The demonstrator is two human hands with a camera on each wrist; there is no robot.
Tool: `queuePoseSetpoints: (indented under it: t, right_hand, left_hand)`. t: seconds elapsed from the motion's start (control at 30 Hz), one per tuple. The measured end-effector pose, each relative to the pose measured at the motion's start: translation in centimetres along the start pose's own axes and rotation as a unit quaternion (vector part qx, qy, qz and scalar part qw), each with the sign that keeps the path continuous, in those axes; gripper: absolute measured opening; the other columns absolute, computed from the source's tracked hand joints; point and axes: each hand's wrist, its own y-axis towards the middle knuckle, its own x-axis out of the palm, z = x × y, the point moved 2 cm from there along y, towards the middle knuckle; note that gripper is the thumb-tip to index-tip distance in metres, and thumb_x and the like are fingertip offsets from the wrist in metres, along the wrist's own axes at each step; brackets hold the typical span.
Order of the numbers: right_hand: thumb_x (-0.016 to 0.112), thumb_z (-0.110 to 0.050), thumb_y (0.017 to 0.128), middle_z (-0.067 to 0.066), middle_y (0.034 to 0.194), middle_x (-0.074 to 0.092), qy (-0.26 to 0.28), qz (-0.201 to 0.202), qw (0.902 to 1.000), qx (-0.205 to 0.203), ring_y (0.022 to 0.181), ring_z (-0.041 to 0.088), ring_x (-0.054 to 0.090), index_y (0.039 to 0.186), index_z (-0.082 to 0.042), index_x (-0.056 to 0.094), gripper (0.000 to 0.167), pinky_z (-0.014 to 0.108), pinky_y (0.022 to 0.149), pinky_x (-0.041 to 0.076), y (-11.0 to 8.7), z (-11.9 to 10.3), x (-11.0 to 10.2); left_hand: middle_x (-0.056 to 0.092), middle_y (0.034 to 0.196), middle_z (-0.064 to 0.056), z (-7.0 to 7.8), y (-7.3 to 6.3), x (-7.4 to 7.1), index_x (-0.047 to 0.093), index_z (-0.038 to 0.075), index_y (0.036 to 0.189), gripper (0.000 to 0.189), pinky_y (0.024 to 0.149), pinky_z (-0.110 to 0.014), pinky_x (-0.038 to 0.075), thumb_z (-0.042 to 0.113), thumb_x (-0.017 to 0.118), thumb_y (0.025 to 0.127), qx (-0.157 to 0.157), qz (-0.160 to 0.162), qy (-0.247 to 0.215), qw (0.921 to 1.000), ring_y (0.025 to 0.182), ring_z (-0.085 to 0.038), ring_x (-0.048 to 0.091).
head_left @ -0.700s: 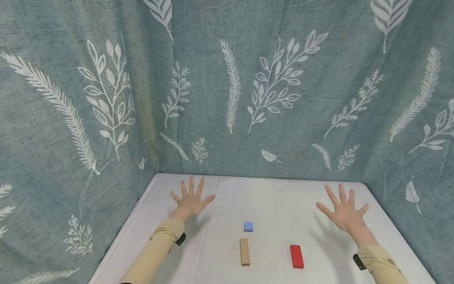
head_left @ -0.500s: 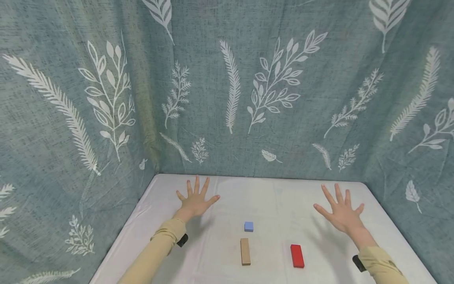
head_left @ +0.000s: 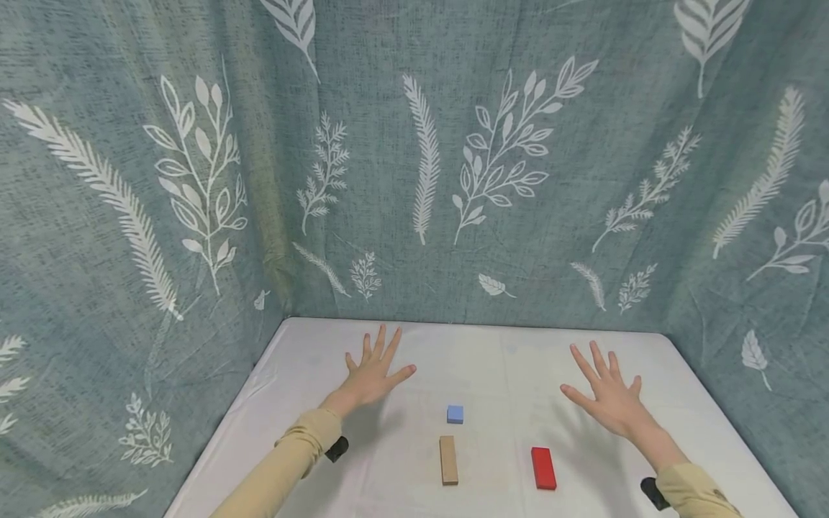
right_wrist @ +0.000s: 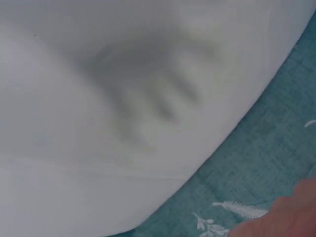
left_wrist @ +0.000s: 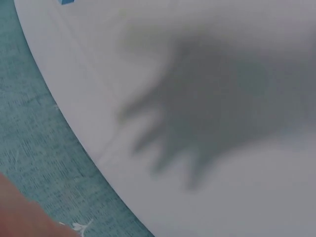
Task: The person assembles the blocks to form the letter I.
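My left hand [head_left: 368, 378] is held above the left part of the white table, fingers spread and holding nothing. On the other side my right hand [head_left: 610, 401] hovers likewise, its fingers apart and nothing in them. Between the two lies a small blue block [head_left: 455, 414]. Nearer to me is a long tan wooden block [head_left: 448, 460], and to its right a red block [head_left: 543, 468]. The left wrist view catches a corner of the blue block [left_wrist: 66, 1] at its top edge. Both wrist views show the hands' shadows on the cloth and only a blurred bit of each hand.
A white cloth covers the table [head_left: 479, 360]. Green-blue curtains [head_left: 388, 180] with white leaf prints hang behind it and along both sides. A dark wrist device [head_left: 337, 449] sits under the left sleeve, another device [head_left: 655, 493] under the right.
Both hands have moved inward, the left one to the right and the right one to the left. The three blocks stay where they were.
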Motion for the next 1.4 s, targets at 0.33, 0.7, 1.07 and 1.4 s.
queuePoseSetpoints:
  t: [0.33,0.7,1.07,1.4]
  right_hand:
    - [0.05,-0.059,0.09,0.02,0.159,0.004,0.025,-0.003,0.9995,-0.018,0.139,0.057,0.005,0.153,-0.031,0.007,0.082,0.088,0.092,0.001,-0.3,-0.7,0.7]
    - [0.051,-0.056,0.09,0.018,0.159,0.005,0.055,-0.021,0.9977,-0.032,0.139,0.056,0.005,0.153,-0.032,0.008,0.08,0.087,0.093,0.001,-0.6,-1.0,1.1]
    - [0.055,-0.056,0.089,0.012,0.161,0.007,0.117,-0.064,0.9899,-0.05,0.144,0.047,0.005,0.152,-0.037,0.01,0.079,0.084,0.097,-0.001,-1.5,-1.7,2.3]
    - [0.055,-0.05,0.091,0.013,0.16,0.009,0.182,-0.102,0.9767,-0.051,0.145,0.045,0.004,0.153,-0.033,0.008,0.08,0.082,0.101,0.004,-1.9,-2.3,2.8]
  left_hand:
    - [-0.013,0.16,-0.004,0.9,-0.4,0.4,-0.002,0.03,0.152,0.079,0.107,-0.079,-0.005,0.062,0.039,0.093,0.028,-0.011,-0.023,0.9993,0.145,-0.04,-0.013]
    - [-0.01,0.16,-0.005,1.6,-0.5,0.6,0.002,0.028,0.153,0.077,0.108,-0.078,-0.004,0.056,0.043,0.094,0.052,-0.025,-0.055,0.9968,0.145,-0.039,-0.011]
    - [-0.003,0.161,-0.003,2.5,-1.3,1.9,0.003,0.027,0.153,0.08,0.113,-0.072,0.0,0.059,0.044,0.093,0.097,-0.074,-0.091,0.9883,0.147,-0.035,-0.005]
    - [0.001,0.161,-0.004,2.8,-2.0,2.8,0.006,0.022,0.154,0.083,0.117,-0.067,0.004,0.057,0.048,0.092,0.113,-0.107,-0.135,0.9786,0.148,-0.033,0.0]
